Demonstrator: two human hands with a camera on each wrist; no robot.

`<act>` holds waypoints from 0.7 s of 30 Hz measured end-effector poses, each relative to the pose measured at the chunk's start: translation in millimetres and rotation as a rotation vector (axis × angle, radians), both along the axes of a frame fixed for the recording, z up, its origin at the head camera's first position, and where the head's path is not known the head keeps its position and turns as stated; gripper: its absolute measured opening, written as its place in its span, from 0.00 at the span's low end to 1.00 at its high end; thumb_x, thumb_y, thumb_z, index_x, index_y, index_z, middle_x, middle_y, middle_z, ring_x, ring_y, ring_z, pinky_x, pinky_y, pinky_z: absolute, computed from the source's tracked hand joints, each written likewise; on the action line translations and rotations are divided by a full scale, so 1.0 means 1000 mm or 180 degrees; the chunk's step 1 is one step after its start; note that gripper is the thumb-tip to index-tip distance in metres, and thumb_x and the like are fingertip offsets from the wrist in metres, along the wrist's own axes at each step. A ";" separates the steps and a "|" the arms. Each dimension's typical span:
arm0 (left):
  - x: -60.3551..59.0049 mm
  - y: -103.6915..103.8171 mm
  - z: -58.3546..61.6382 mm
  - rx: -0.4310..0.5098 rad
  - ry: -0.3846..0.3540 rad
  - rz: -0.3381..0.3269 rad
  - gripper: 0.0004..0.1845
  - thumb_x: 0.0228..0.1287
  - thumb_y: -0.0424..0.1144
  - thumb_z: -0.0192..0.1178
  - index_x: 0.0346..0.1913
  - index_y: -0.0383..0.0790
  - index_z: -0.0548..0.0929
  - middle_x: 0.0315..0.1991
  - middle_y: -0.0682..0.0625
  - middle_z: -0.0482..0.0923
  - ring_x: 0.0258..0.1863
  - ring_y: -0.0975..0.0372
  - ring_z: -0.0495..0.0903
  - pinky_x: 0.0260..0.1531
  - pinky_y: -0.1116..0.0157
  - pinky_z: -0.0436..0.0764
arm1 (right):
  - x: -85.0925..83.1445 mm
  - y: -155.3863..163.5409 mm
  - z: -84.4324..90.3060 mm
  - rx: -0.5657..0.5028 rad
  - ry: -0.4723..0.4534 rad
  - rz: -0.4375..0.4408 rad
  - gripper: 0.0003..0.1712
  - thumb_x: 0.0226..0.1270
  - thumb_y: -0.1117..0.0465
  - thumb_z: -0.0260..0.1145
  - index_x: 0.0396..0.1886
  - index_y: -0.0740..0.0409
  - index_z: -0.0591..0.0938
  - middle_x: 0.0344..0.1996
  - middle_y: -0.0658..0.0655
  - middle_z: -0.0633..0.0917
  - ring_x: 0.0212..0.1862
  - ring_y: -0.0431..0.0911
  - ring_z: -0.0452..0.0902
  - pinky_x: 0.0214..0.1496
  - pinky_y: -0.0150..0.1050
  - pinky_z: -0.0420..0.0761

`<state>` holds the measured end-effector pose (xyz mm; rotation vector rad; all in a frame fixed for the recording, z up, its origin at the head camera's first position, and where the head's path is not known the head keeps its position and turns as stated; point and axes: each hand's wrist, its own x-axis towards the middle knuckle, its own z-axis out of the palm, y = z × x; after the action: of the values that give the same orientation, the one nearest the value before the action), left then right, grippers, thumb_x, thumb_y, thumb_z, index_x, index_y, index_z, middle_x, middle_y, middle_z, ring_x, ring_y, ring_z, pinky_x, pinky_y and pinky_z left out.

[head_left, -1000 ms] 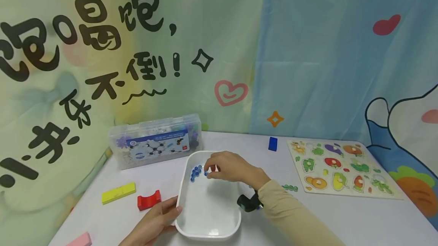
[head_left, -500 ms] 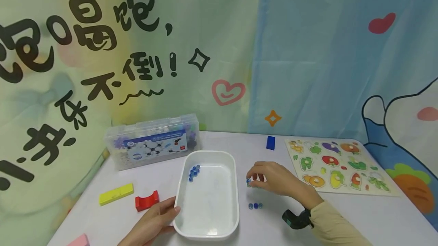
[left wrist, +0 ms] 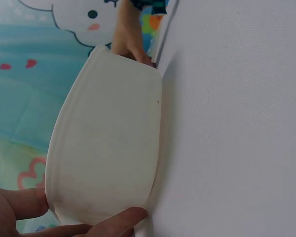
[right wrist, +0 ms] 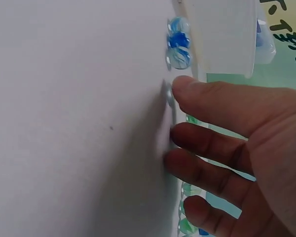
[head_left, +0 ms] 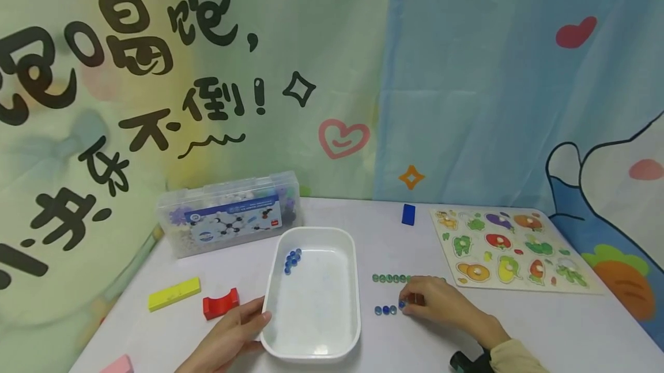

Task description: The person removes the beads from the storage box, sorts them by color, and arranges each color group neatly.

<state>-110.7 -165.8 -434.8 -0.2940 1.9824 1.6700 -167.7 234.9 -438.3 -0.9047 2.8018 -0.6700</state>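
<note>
Here, right hand (head_left: 441,306) pinching, apparently, a blue marble (head_left: 402,304) just beside two others; left hand (head_left: 233,338) gripping the white tray's (head_left: 358,281) near corner.

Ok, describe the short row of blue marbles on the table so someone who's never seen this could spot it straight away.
Start at the white tub in the middle of the table. Just right of it lie two marble rows; take the nearer, shorter one, the blue marbles, at the right hand fingertips. The row behind is longer and green.
</note>
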 end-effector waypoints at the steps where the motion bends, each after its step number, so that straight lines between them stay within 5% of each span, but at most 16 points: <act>1: 0.000 0.000 0.000 -0.0006 -0.0005 0.0008 0.43 0.64 0.53 0.61 0.73 0.31 0.57 0.70 0.32 0.62 0.54 0.54 0.79 0.51 0.52 0.83 | 0.001 0.000 -0.001 0.0013 0.0014 -0.0017 0.09 0.58 0.52 0.72 0.37 0.49 0.86 0.28 0.37 0.79 0.28 0.28 0.66 0.29 0.26 0.71; 21: 0.001 0.000 0.001 0.0056 0.0004 -0.0002 0.43 0.65 0.52 0.60 0.74 0.30 0.55 0.70 0.32 0.61 0.54 0.54 0.80 0.51 0.52 0.83 | 0.010 -0.004 -0.006 0.0119 0.0159 -0.0225 0.10 0.56 0.50 0.73 0.37 0.45 0.85 0.29 0.38 0.76 0.28 0.29 0.65 0.28 0.26 0.69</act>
<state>-109.9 -165.5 -433.4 -0.2861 1.9676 1.6866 -157.9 231.0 -443.9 -0.8307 2.8923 -0.6103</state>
